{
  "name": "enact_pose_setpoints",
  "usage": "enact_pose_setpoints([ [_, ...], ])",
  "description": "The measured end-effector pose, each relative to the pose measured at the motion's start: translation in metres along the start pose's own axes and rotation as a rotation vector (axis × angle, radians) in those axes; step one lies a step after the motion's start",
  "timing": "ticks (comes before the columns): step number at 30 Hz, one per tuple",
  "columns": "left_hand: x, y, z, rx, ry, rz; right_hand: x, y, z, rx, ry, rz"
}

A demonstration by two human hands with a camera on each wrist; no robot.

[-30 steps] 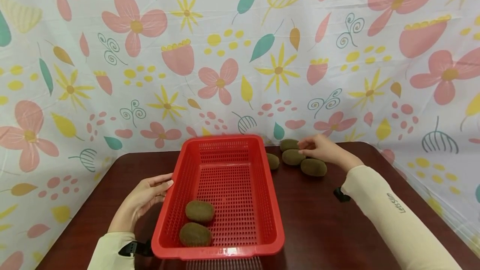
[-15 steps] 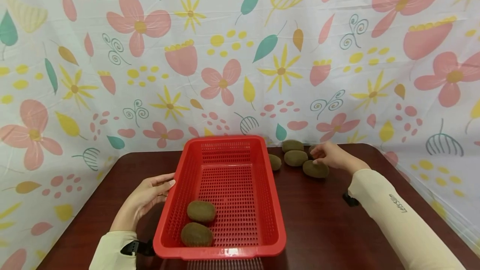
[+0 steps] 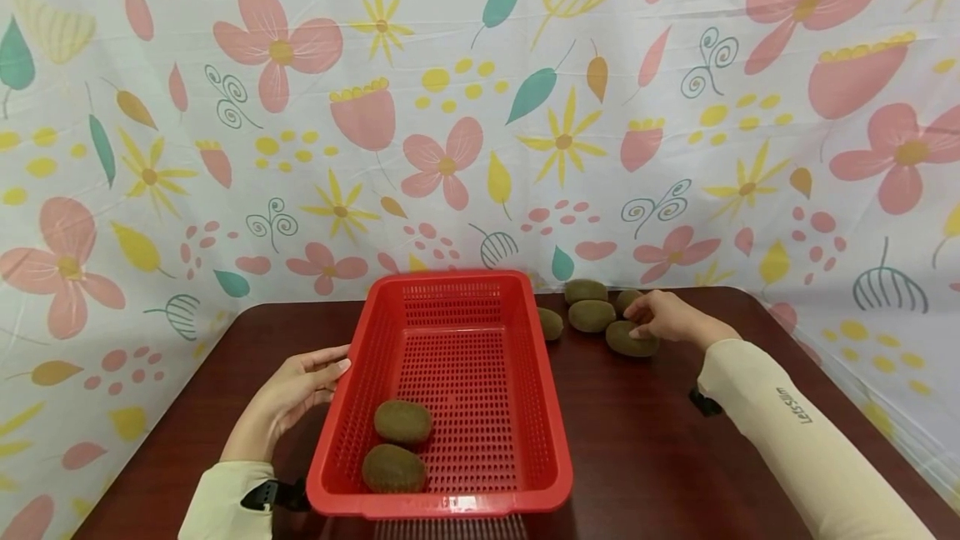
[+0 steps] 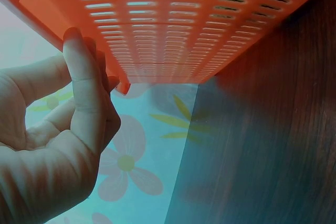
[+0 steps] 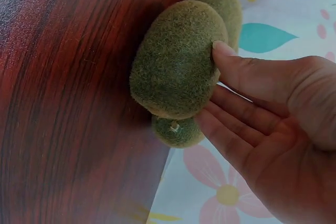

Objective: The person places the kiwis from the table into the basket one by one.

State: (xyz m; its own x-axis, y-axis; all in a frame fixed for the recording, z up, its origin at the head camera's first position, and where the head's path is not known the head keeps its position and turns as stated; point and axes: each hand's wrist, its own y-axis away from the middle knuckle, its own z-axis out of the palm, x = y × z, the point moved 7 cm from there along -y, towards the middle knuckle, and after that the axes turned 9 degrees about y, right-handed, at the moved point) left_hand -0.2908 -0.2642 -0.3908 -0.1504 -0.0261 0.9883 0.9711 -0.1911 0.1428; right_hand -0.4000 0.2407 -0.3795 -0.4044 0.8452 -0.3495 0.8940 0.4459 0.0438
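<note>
When looking for the front kiwi (image 3: pixel 624 345), find it on the table (image 3: pixel 622 432), just left of the right hand (image 3: pixel 667 319) and a bit toward the person. Long from left to right, with other kiwis (image 3: pixel 591 317) close behind. Pinched between thumb and fingers, most likely, with some fingertips hidden. Much nearer to this hand than to the left hand (image 3: pixel 295 390), touching the left side of the red basket (image 3: pixel 397 507) with loose, slightly bent fingers.

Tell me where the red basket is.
The basket is at the lower middle of the head view, with the left hand at its left side and the kiwi cluster off its far right corner.
</note>
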Motion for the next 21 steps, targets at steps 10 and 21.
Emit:
enact_pose_setpoints([
  [10,0.000,0.000,0.000,-0.001,-0.006,0.006,-0.004,0.003,0.005,-0.084,0.041,0.002],
  [21,0.000,-0.001,-0.001,-0.003,0.002,0.007,-0.006,0.004,0.012,-0.132,0.085,0.008],
])
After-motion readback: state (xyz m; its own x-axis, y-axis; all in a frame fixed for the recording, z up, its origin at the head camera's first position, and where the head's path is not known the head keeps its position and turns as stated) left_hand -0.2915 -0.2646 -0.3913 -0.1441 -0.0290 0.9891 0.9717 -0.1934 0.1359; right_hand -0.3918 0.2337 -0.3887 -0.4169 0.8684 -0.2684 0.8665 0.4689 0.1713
